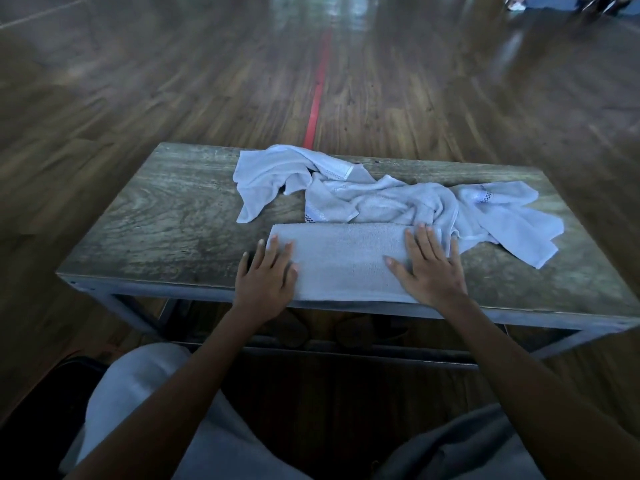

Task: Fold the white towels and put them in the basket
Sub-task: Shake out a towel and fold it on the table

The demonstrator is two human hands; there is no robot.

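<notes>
Both hands lie flat, fingers straight: left hand (266, 277) and right hand (429, 268) press the ends of the folded towel (343, 261) at the worktop's (156, 216) near edge. Soft, light, limp cloth; best pinched at corners. Loose towels (398, 202) lie behind; no basket shows.

Your surface (166, 216): weathered wood top, metal frame. One folded towel (343, 261) lies flat at the near edge in front of you. Crumpled towels (398, 202) sprawl just behind, touching its far side.
</notes>
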